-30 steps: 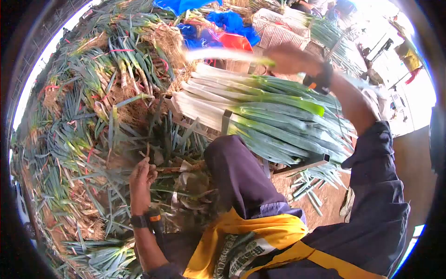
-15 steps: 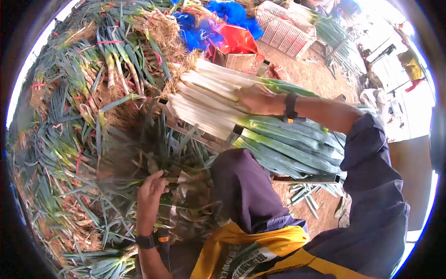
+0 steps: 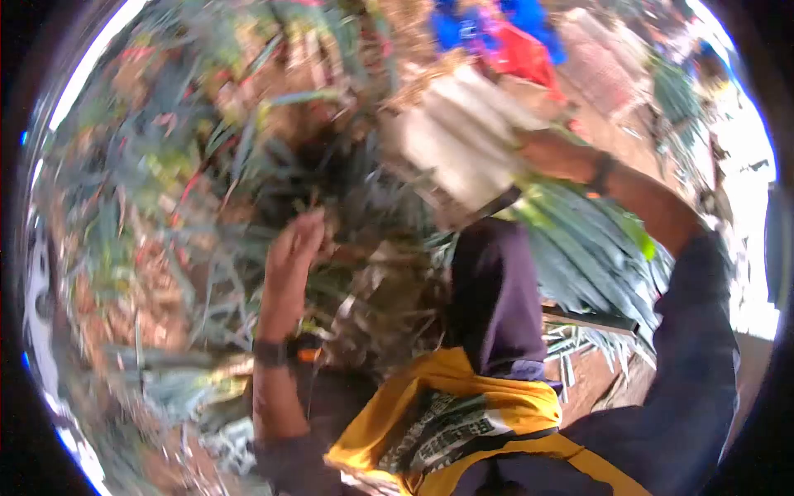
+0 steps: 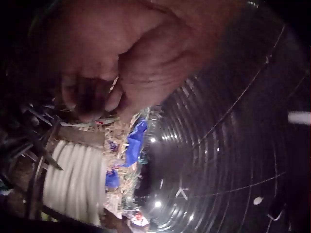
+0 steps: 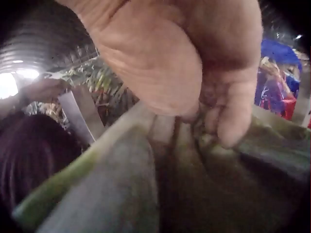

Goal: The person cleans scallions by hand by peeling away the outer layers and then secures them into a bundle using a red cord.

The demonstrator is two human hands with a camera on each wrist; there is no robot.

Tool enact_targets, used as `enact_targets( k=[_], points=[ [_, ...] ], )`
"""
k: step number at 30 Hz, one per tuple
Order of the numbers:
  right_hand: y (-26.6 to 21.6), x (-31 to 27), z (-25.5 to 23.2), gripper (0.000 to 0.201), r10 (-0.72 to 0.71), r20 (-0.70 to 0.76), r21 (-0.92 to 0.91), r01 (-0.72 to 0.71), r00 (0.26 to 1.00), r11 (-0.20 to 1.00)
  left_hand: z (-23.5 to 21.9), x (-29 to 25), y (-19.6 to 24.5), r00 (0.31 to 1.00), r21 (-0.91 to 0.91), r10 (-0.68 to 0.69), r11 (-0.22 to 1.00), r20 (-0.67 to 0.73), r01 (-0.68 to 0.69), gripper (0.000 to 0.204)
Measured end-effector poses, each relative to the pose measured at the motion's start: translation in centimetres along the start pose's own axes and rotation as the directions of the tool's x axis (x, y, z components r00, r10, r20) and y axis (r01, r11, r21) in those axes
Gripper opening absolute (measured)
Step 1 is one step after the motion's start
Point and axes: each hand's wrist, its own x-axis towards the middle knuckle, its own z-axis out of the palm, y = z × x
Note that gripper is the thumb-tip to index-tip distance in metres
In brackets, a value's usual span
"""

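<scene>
Head view is motion-blurred, details soft. Right hand (image 3: 542,153) sits upper right of centre, resting on the stack of trimmed leeks (image 3: 463,136); in the right wrist view the fingers (image 5: 233,116) curl down onto the green leaves, gripping them. The stack lies across a metal rack (image 3: 591,321), white stems toward top centre, green tops running to the right edge. Left hand (image 3: 294,248) is at centre left, raised into the heap of untrimmed leeks (image 3: 165,190); left wrist view shows the fingers (image 4: 87,97) bunched, pinching thin leaf strands. Blue and red bags (image 3: 496,33) at top. The person's yellow vest (image 3: 447,422) fills bottom centre.
</scene>
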Motion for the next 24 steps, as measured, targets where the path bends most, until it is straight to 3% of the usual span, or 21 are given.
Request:
enact_targets(
  k=[2,3,5,8,10,11,12,13,15,17,19,20,22,24],
  points=[
    [-2.2,-0.5,-2.9,0.027,0.121,0.090,0.252,-0.140,0.989,0.957,-1.6,-1.3,-0.1,0.984,-0.141,0.037,0.988,-0.177,-0.063,0.040],
    [-3.8,-0.2,-4.8,0.030,0.107,0.202,-0.220,-0.061,0.973,0.974,-1.9,-2.1,0.9,0.964,-0.205,0.049,0.973,-0.263,-0.105,0.040],
    [-7.5,-0.3,-8.4,0.036,0.005,0.113,-0.165,0.014,0.994,0.986,-3.6,-3.9,1.8,0.905,-0.281,0.071,0.938,-0.419,-0.203,0.039],
    [-17.1,4.5,-13.2,0.038,0.007,0.042,0.047,-0.009,0.999,0.999,-6.2,-5.6,1.9,0.811,-0.392,0.048,0.858,-0.584,-0.333,0.037],
    [-26.2,12.1,-14.6,0.039,0.180,0.273,0.419,-0.285,0.945,0.862,-8.9,-6.9,0.7,0.829,-0.503,-0.007,0.798,-0.559,-0.332,0.035],
    [-27.2,15.1,-13.3,0.041,0.012,0.296,0.430,-0.144,0.955,0.891,-10.0,-7.4,0.2,0.838,-0.550,-0.029,0.767,-0.545,-0.331,0.034],
    [-27.1,18.6,-10.1,0.039,-0.135,0.243,0.329,0.049,0.960,0.943,-10.8,-7.6,-0.3,0.861,-0.571,0.010,0.745,-0.509,-0.346,0.032],
    [-27.1,21.8,-6.2,0.038,-0.182,0.173,0.235,0.139,0.968,0.962,-11.0,-7.8,-0.3,0.850,-0.547,0.019,0.758,-0.526,-0.356,0.032],
    [-28.7,28.2,-0.3,0.037,-0.160,0.377,0.424,-0.016,0.912,0.906,-10.8,-8.6,0.6,0.822,-0.494,0.031,0.786,-0.569,-0.372,0.033],
    [-28.5,32.0,7.6,0.036,-0.219,0.161,0.433,0.130,0.962,0.892,-11.4,-9.2,0.9,0.794,-0.493,0.032,0.768,-0.608,-0.409,0.032],
    [-29.7,33.5,15.4,0.038,0.008,0.075,0.129,-0.018,0.997,0.992,-12.5,-9.8,0.6,0.762,-0.511,0.003,0.741,-0.647,-0.436,0.032],
    [-29.1,34.2,19.6,0.040,-0.041,0.165,0.042,0.034,0.985,0.999,-12.7,-10.1,0.9,0.761,-0.560,-0.027,0.695,-0.648,-0.452,0.032],
    [-29.2,34.1,22.3,0.042,-0.023,0.283,0.056,0.008,0.959,0.998,-13.9,-10.6,0.6,0.769,-0.545,0.022,0.693,-0.639,-0.472,0.032],
    [-29.8,33.3,22.2,0.044,0.087,0.347,0.228,-0.174,0.934,0.958,-14.4,-11.2,0.4,0.768,-0.543,0.022,0.694,-0.640,-0.473,0.032]
  ],
)
